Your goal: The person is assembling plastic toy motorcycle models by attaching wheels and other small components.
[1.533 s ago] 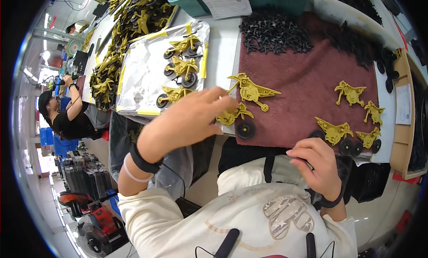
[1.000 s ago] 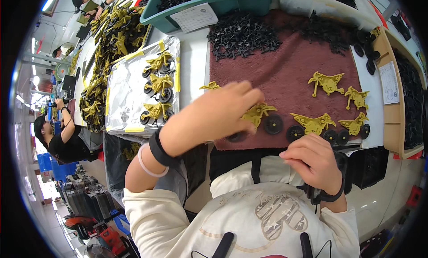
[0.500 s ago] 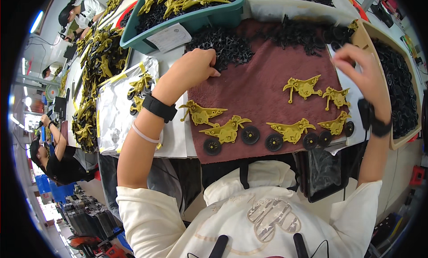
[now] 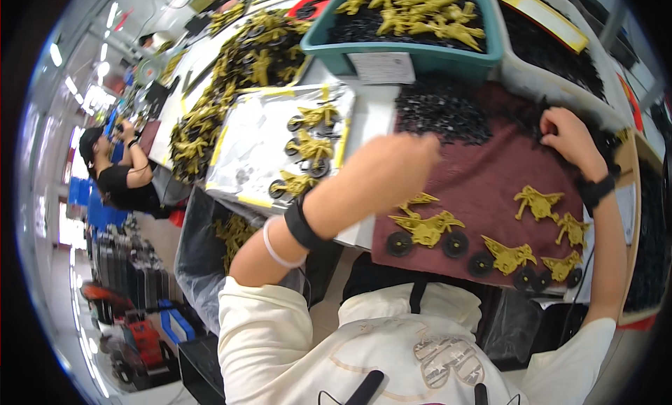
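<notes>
Hands over maroon mat (image 4: 490,174). Left hand (image 4: 388,171) is blurred, fingers curled toward the pile of black wheels (image 4: 441,111) at the mat's far edge; whether it grips anything cannot be told. Right hand (image 4: 570,139) has fingers bent down into black parts (image 4: 609,143) at the mat's far right corner; its hold is hidden too. Yellow motorcycle toys (image 4: 427,230) with black wheels lie along the mat's near edge. Teal bin (image 4: 420,55) of yellow parts stands beyond the mat.
</notes>
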`<action>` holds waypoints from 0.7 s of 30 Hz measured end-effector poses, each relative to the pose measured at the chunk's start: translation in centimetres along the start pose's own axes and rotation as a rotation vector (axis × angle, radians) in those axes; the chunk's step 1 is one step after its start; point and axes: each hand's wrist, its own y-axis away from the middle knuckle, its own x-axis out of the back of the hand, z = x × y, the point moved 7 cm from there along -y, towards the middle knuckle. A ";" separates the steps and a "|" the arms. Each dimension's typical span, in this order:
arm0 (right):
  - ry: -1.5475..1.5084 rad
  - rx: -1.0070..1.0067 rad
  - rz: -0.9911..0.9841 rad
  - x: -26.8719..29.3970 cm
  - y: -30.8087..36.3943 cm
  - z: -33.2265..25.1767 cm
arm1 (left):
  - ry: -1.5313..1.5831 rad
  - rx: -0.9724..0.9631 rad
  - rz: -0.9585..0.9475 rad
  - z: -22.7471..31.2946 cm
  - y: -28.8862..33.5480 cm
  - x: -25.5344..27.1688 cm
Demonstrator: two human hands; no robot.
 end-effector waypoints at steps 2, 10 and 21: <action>-0.023 -0.035 -0.009 0.4 0.1 -1.1 | 0.100 -0.096 0.081 2.4 3.5 0.5; 0.064 -0.107 0.002 0.4 -0.3 -2.2 | 0.326 -0.180 0.205 5.4 10.4 -2.3; 0.255 -0.042 -0.014 0.5 0.8 -2.2 | 0.525 -0.156 0.224 6.4 12.3 -6.4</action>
